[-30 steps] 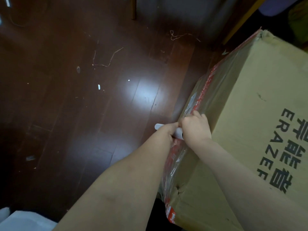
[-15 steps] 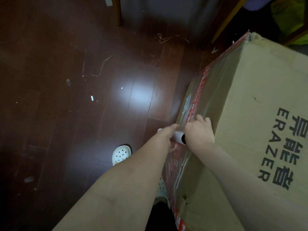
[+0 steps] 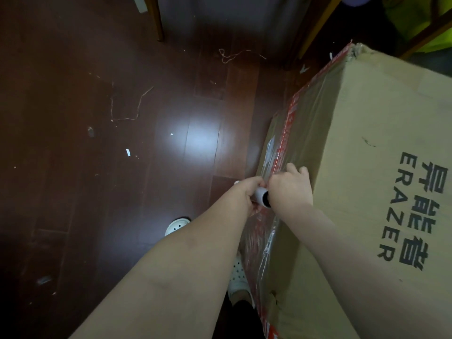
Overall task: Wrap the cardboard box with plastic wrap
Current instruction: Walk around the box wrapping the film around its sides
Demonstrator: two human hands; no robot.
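Comparing with a second ago: your two hands have moved the roll (image 3: 261, 199) farther along the cardboard box (image 3: 354, 143) toward its far corner, and a white shoe (image 3: 176, 225) has stepped onto the floor (image 3: 110, 216) beside it.

Reading: you walk as you unwind, so the film is laying along this long side. Plastic wrap (image 3: 310, 123) already glints over the side face and the red tape (image 3: 288, 123); the top panel looks bare. The pass is judged unfinished.

Left grip (image 3: 245, 195): clamped round the roll's far end.
Right grip (image 3: 289, 189): knuckles bent, fingertips (image 3: 292, 167) on the box's top edge. Whether it holds the roll's near end, I cannot tell.

The box stands on the floor at your right.

Count:
- box: 1
- roll: 1
- hands: 2
- white shoes: 2, the second (image 3: 238, 277) beside the box
- loose strings (image 3: 127, 106) on the floor: 2
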